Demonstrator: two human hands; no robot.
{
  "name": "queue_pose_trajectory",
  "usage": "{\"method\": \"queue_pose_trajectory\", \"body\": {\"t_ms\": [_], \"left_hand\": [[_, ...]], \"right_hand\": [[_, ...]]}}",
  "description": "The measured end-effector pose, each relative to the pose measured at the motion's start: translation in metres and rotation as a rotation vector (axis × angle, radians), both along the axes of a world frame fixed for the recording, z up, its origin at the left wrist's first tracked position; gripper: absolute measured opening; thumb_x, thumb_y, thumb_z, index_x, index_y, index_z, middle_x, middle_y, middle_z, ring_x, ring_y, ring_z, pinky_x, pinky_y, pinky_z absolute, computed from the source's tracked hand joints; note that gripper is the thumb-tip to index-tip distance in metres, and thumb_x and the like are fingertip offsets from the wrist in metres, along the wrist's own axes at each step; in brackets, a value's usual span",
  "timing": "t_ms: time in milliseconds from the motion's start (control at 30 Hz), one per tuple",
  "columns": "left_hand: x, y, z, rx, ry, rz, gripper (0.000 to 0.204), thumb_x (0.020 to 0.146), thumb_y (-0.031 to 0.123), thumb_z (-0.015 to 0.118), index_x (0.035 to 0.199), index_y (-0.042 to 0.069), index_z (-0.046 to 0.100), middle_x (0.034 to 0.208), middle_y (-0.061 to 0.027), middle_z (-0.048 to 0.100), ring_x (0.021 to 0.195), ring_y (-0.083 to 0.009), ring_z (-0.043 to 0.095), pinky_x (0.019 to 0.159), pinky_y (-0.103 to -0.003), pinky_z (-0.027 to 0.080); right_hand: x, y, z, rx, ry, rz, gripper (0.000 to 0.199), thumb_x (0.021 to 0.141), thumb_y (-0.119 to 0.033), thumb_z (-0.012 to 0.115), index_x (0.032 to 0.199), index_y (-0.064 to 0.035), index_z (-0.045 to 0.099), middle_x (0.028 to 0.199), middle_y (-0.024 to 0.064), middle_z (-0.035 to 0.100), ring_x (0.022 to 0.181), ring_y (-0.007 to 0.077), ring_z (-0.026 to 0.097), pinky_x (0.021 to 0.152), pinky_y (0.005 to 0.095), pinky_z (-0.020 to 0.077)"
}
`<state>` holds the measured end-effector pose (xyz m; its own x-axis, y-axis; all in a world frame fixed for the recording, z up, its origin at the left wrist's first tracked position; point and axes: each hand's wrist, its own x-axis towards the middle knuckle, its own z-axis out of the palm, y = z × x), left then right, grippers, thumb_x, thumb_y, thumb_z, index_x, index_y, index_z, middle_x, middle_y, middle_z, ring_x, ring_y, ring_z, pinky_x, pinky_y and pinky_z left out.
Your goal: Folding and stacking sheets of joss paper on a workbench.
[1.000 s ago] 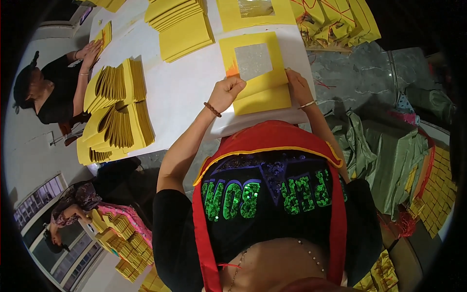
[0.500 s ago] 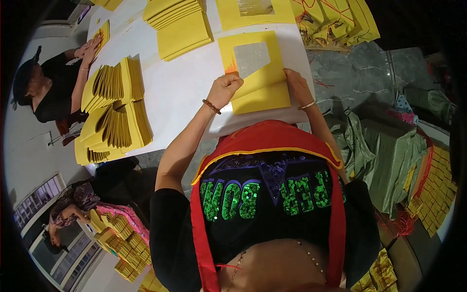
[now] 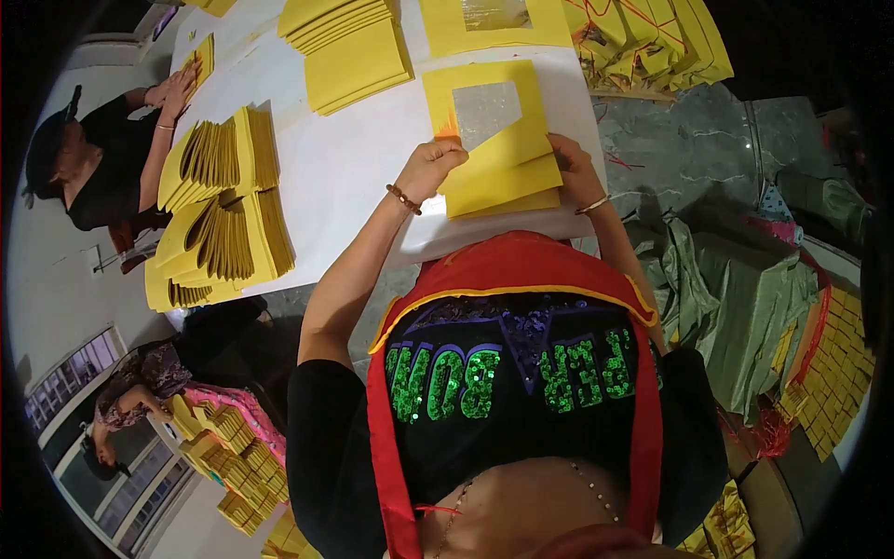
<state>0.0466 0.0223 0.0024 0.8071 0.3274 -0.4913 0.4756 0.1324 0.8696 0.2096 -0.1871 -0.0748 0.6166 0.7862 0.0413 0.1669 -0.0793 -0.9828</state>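
A yellow paper sheet [image 3: 433, 93] with a silver square and an orange mark lies at the front edge of the table. Its lower part is turned up as a slanted flap [image 3: 507, 166], which covers part of the silver. My left hand [image 3: 434, 168], closed, pinches the left side of the paper beside the orange mark. At the right edge, my right hand [image 3: 577, 172] is closed on the flap, some of its fingers hidden by the paper. Below the flap, a strip of yellow paper [image 3: 535, 201] shows on the table.
Another yellow sheet [image 3: 549, 37] lies just beyond. Folded yellow stacks [image 3: 358, 79] and fanned bundles [image 3: 223, 200] stand on the white table [image 3: 345, 177]. A co-worker [image 3: 102, 158] sits at the left with hands on yellow paper. Green sacks [image 3: 736, 289] stand at the right.
The right side of the flap has risen and now slants more, baring yellow paper beneath. My right hand has shifted slightly right and down; my left hand has hardly moved.
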Motion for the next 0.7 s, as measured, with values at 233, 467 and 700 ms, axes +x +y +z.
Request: {"method": "queue_pose_trajectory", "body": {"t_ms": [233, 467, 700], "left_hand": [[-0.002, 0.001, 0.011, 0.004, -0.016, -0.092, 0.025, 0.084, 0.024, 0.060, 0.090, 0.000, 0.061, 0.079, 0.0008, 0.058, 0.074, -0.0057, 0.051, 0.067, -0.021, 0.043], [-0.012, -0.013, 0.020, 0.677, -0.318, -0.504, 0.032, 0.078, 0.023, 0.066, 0.104, 0.007, 0.056, 0.093, -0.0085, 0.058, 0.083, -0.0208, 0.056, 0.073, -0.029, 0.046], [-0.010, -0.017, 0.027, 0.846, -0.507, -0.530, 0.028, 0.078, 0.021, 0.065, 0.101, 0.007, 0.057, 0.085, -0.0085, 0.055, 0.078, -0.0234, 0.054, 0.069, -0.032, 0.044]], "right_hand": [[0.000, 0.001, -0.003, -0.013, 0.130, -0.007, 0.042, 0.064, 0.000, 0.063, 0.106, -0.0060, 0.060, 0.109, 0.0072, 0.060, 0.104, 0.0204, 0.054, 0.090, 0.0295, 0.0413], [-0.002, 0.003, 0.010, 0.028, 0.171, 0.024, 0.042, 0.064, 0.006, 0.059, 0.104, -0.0066, 0.060, 0.108, 0.0054, 0.060, 0.104, 0.0188, 0.054, 0.092, 0.0289, 0.0397], [-0.001, 0.003, 0.005, 0.017, 0.067, 0.037, 0.041, 0.065, 0.005, 0.060, 0.105, -0.0068, 0.060, 0.108, 0.0057, 0.060, 0.104, 0.0185, 0.054, 0.091, 0.0287, 0.0404]]}}
